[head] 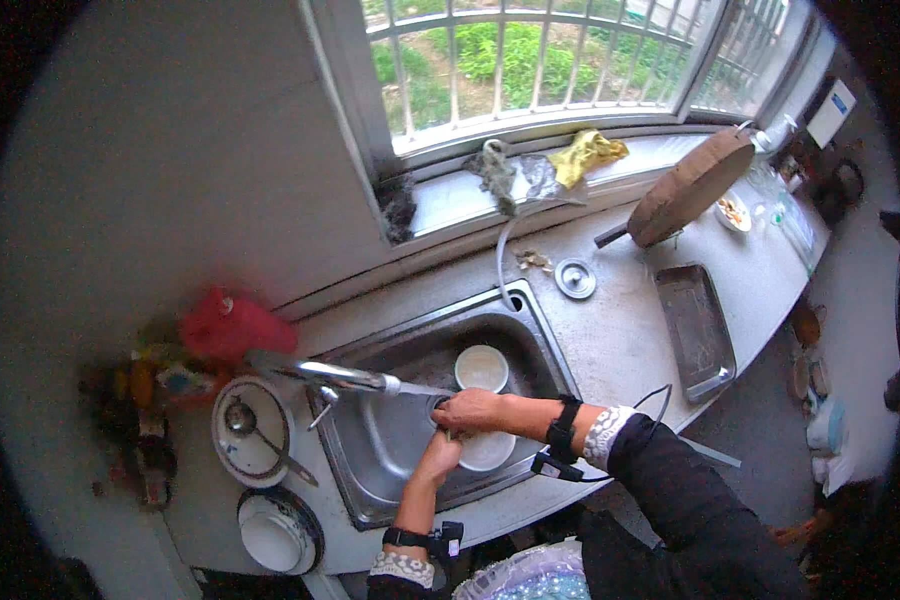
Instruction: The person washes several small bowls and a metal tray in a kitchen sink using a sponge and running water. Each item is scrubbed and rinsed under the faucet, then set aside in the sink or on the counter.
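Both hands meet over a stainless steel sink [405,469], beneath the chrome faucet [345,375], from which water runs. My right hand [474,411] is curled at the stream, fingers bent. My left hand [441,452] touches it from below. Something small may lie between the fingers, but it is hidden. One white bowl [481,367] rests in the sink just above my hands, and another white bowl [487,452] sits partly under my right wrist.
Left of the sink are an enamel basin [229,442] with a metal ladle [241,417] and stacked bowls [274,536]. A sink strainer [574,278], a metal tray [696,330] and a round wooden chopping board [690,187] are to the right. Cloths [586,157] lie on the windowsill.
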A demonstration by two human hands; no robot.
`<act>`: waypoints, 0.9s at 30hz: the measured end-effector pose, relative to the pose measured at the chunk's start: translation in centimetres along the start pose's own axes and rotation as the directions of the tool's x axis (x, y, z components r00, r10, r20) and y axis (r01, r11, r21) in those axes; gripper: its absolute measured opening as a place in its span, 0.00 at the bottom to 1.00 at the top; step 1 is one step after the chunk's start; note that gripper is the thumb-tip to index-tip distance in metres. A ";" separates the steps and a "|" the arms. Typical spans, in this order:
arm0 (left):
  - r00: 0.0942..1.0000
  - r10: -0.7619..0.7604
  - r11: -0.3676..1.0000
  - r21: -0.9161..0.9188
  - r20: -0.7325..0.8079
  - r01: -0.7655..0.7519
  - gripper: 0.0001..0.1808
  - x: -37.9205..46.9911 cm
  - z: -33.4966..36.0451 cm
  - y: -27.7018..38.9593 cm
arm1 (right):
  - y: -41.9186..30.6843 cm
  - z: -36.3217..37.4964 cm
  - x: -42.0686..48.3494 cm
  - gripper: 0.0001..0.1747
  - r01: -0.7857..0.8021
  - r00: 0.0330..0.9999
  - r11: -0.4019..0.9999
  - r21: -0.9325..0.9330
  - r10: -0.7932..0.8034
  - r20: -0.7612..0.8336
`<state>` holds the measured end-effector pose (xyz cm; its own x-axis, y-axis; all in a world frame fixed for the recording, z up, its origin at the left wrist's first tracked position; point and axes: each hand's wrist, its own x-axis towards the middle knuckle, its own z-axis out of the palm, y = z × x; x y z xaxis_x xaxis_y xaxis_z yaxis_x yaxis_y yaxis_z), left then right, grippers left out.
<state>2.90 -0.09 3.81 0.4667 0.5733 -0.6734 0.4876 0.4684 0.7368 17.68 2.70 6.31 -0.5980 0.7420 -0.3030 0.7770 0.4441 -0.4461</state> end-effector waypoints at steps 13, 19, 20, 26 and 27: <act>0.728 0.409 0.832 -0.102 -0.550 -0.545 0.33 0.8 -0.4 -0.5 | -1.7 8.6 -1.2 0.21 -0.001 0.759 -0.544 0.839 0.545 0.355; 0.941 0.137 0.991 0.036 -0.308 -0.132 0.27 0.6 -2.9 1.7 | 0.3 5.9 -1.9 0.20 -0.393 0.780 0.760 0.518 0.574 -0.250; 0.938 0.212 0.929 0.355 -0.275 -0.106 0.25 0.4 -2.6 2.1 | 0.3 5.1 -1.9 0.14 -0.328 0.849 0.845 0.422 0.460 -0.261; 0.747 0.523 0.762 0.618 -0.410 -0.194 0.18 -0.3 -0.8 2.7 | 0.6 4.3 -1.7 0.11 -0.257 0.819 0.841 0.477 0.451 -0.354; 0.717 0.524 0.800 0.555 -0.460 -0.228 0.17 0.2 -1.0 2.5 | 0.9 5.1 -1.8 0.11 -0.364 0.748 0.723 0.587 0.602 -0.278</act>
<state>3.47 1.83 5.58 0.2507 0.9656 -0.0689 0.6933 -0.1294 0.7089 18.43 -0.86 2.16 0.0752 0.9624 -0.2611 0.6640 -0.2437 -0.7069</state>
